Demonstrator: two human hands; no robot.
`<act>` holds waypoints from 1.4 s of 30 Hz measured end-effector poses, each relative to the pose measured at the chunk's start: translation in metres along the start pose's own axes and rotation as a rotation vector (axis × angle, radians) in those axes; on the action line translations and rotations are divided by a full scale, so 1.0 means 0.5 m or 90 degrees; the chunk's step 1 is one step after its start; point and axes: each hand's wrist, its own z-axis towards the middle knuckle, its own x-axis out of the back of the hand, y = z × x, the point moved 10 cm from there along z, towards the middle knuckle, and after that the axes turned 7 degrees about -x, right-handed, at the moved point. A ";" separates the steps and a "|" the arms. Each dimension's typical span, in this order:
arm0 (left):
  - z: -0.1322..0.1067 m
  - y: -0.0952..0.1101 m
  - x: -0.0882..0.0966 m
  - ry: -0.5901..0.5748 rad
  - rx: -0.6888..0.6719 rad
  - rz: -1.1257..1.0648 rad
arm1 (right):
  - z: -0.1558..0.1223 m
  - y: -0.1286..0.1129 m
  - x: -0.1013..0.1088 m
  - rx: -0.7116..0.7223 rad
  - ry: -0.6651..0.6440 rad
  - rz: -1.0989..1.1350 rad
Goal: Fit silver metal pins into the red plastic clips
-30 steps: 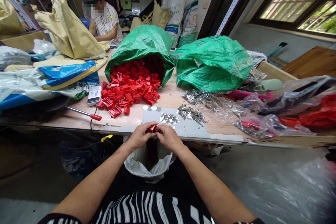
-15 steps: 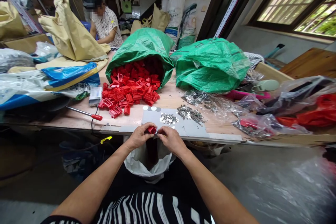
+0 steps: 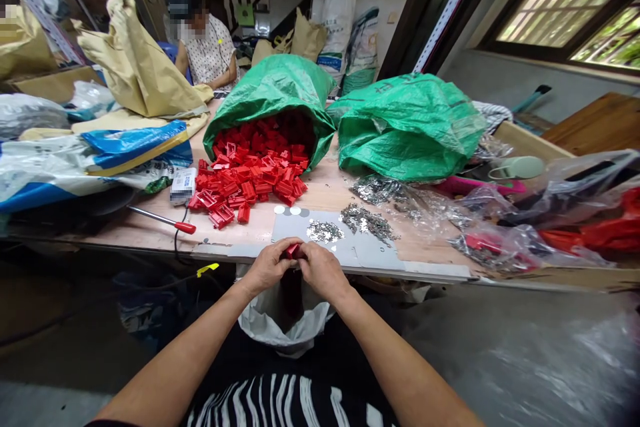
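My left hand (image 3: pixel 269 265) and my right hand (image 3: pixel 323 270) meet at the table's near edge, fingers pinched together round a small red plastic part (image 3: pixel 293 251). Below them hangs a white bag (image 3: pixel 285 320) with red parts inside. A heap of red plastic parts (image 3: pixel 247 177) spills from a green sack (image 3: pixel 273 90) onto the wooden table (image 3: pixel 325 190). Small metal pieces (image 3: pixel 324 231) lie on a grey sheet (image 3: pixel 370 250) just beyond my hands.
A second green sack (image 3: pixel 410 123) lies to the right, with more metal pieces (image 3: pixel 377 190) and clear plastic bags (image 3: pixel 505 233) beyond. A red-handled screwdriver (image 3: pixel 163 219) and blue-and-white bag (image 3: pixel 100 153) lie left. Another person (image 3: pixel 205 40) sits at the far end by brown paper sacks (image 3: pixel 135 63).
My hands had drawn slightly apart on the red part, and have now closed tight together on it again. The camera shifted a little.
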 end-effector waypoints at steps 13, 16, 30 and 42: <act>-0.024 0.017 0.023 0.103 0.042 0.006 | -0.058 0.041 0.052 0.014 0.076 0.187; -0.035 0.034 0.030 0.142 0.043 -0.048 | -0.079 0.051 0.074 0.013 0.075 0.254; -0.100 0.047 -0.044 0.283 0.350 -0.871 | -0.119 -0.059 0.078 0.114 -0.048 0.324; -0.118 0.081 -0.077 0.288 0.351 -0.941 | -0.132 -0.044 0.102 0.090 0.091 0.346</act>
